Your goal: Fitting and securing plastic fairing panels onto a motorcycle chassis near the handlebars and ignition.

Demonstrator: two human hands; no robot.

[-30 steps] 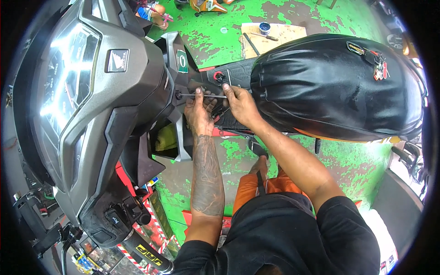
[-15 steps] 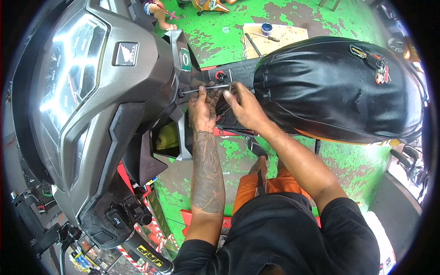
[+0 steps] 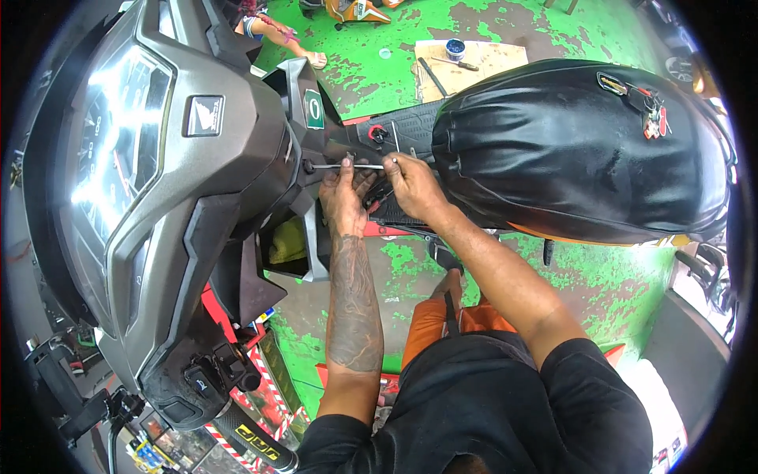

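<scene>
A thin metal rod tool [image 3: 365,167] lies horizontally at a dark knob or fitting [image 3: 309,166] on the scooter's grey front body [image 3: 241,138]. My left hand [image 3: 343,193] has its thumb on the middle of the rod, fingers curled around and under it. My right hand [image 3: 414,189] grips the rod's right end with thumb and fingers. Beneath both hands is the black ribbed footboard [image 3: 407,126], with a red-ringed fitting [image 3: 377,134] on it. An open compartment [image 3: 292,241] below my left hand holds a yellow-green cloth [image 3: 286,246].
The black seat [image 3: 576,150] carries keys [image 3: 655,118]. Cardboard [image 3: 501,63] on the green floor bears a blue tub [image 3: 455,50] and tools. Another person's leg [image 3: 276,35] shows at the upper left. The handlebar grip [image 3: 245,430] sits at lower left.
My right hand moved up half a second ago, fingers loosened around the rod's end, and is now back lower, closed on it. The other person's foot has shifted rightward and down.
</scene>
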